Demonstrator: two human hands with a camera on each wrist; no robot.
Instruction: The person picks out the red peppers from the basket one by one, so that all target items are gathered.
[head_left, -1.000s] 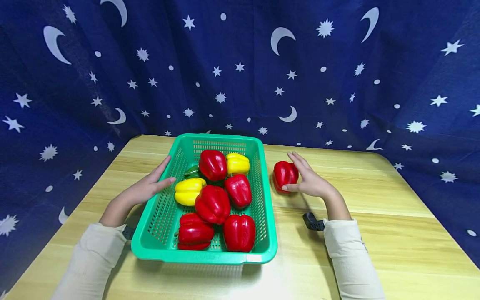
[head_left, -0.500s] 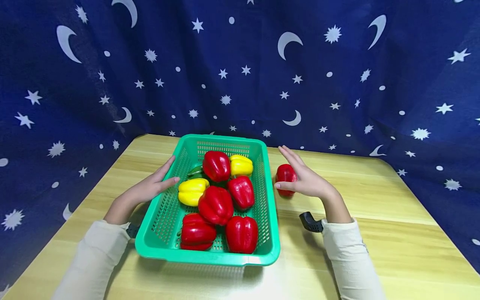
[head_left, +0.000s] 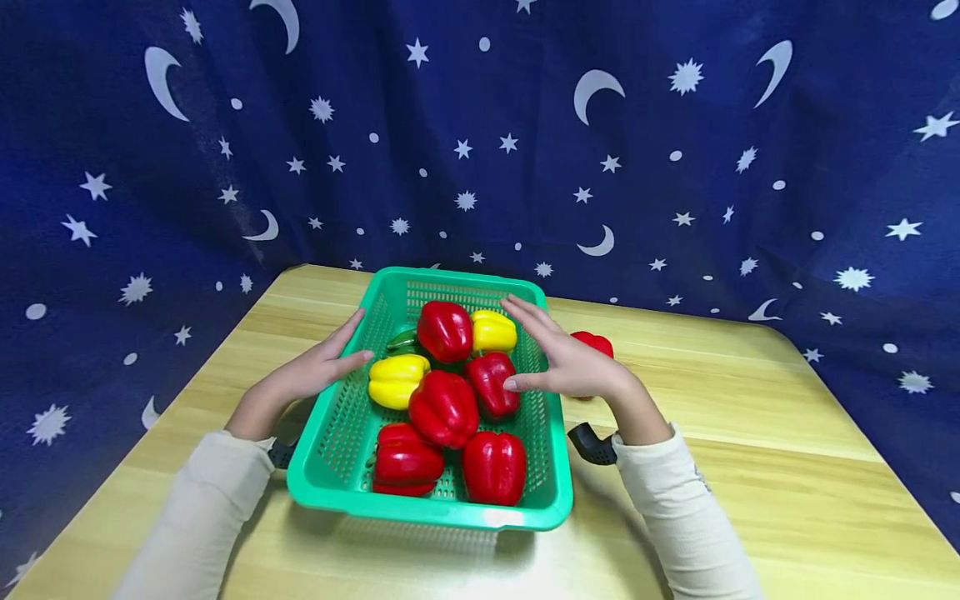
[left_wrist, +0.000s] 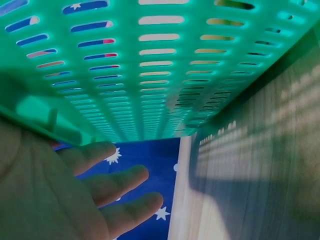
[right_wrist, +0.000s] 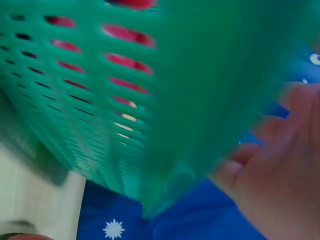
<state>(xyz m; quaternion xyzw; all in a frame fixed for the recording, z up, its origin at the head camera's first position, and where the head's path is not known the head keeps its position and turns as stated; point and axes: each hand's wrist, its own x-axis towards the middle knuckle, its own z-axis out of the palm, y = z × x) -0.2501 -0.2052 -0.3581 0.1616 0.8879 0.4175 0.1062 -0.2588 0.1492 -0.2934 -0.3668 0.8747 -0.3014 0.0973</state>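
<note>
A green plastic basket point(head_left: 431, 508) holds several red bell peppers point(head_left: 444, 408), yellow bell peppers point(head_left: 397, 381) and a green pepper point(head_left: 403, 340). My left hand point(head_left: 307, 375) is at the basket's left rim, thumb over it; in the left wrist view its fingers point(left_wrist: 131, 212) stretch straight beside the slotted wall. Across the right rim reaches my right hand point(head_left: 573, 364), fingers extended and thumb tip overlapping a red bell pepper in the head view. The right wrist view has that hand point(right_wrist: 285, 165) beside the wall, holding nothing.
One more red bell pepper point(head_left: 595, 342) sits on the wooden table point(head_left: 750, 433) outside the basket, partly hidden behind my right hand. A dark blue curtain point(head_left: 480, 108) with moons and stars hangs behind the table and along its sides.
My right hand has moved left, from beside the loose red bell pepper to over the basket's right rim. My left hand stays at the left rim. The head view has shifted slightly.
</note>
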